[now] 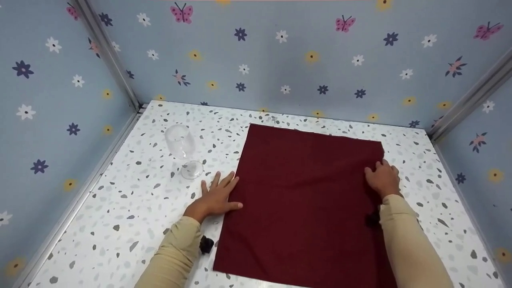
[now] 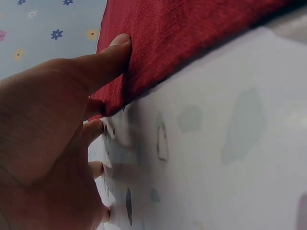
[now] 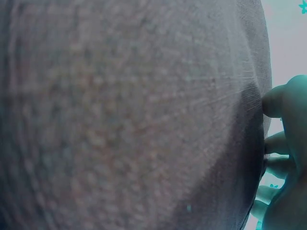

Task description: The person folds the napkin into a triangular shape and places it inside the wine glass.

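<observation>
A dark red cloth [image 1: 304,200] lies spread flat on the speckled table, with a faint crease across its upper middle. My left hand [image 1: 216,199] rests at its left edge, fingers spread, thumb and fingertips over the border. In the left wrist view the thumb [image 2: 103,60] presses on the cloth [image 2: 158,43] while the lower fingers touch the white tabletop. My right hand [image 1: 384,179] pinches the cloth's right edge near the far corner. Stretch lines in the fabric [image 3: 144,115] run toward those fingers in the right wrist view.
A clear stemmed glass [image 1: 180,142] stands on the table left of the cloth, just beyond my left hand. Blue flowered panels [image 1: 280,60] enclose the table [image 1: 120,216] at the back and both sides, with metal posts [image 1: 112,56] at the corners.
</observation>
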The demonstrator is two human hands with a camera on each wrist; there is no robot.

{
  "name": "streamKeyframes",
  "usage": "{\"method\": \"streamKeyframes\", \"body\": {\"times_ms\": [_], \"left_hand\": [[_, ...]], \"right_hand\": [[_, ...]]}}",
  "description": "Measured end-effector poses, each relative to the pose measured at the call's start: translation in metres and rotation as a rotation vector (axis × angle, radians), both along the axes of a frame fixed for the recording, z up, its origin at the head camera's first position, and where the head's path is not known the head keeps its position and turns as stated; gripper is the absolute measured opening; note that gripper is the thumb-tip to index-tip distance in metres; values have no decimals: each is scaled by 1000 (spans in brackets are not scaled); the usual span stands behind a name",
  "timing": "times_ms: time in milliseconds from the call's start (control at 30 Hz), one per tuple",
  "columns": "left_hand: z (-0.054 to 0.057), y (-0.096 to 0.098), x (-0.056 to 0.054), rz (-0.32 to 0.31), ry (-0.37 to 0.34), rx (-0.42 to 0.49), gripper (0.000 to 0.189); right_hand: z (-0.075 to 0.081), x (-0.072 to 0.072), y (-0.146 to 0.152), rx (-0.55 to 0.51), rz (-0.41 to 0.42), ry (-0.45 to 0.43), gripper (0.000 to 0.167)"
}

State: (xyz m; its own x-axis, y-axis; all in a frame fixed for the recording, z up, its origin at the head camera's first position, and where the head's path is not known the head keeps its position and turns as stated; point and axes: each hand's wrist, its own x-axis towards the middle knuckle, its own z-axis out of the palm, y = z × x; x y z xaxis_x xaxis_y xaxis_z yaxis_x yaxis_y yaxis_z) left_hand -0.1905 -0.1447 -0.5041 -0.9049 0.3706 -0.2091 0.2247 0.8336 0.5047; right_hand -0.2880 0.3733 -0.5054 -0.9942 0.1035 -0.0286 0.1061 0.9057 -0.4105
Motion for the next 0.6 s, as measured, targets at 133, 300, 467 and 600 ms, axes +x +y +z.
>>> {"method": "streamKeyframes", "body": {"times_ms": [133, 300, 467, 600], "left_hand": [[-1, -1, 0, -5, -9, 2, 87], [0, -2, -1, -5, -9, -1, 87], [1, -3, -1, -8, -15, -10, 87], [1, 0, -2, -15, -18, -14, 87]], "right_hand": [[2, 2, -3, -74, -75, 127, 54], [4, 2, -12, -180, -133, 323, 38], [5, -1, -22, -243, -137, 420, 30], [3, 0, -25, -282, -122, 461, 35]]}}
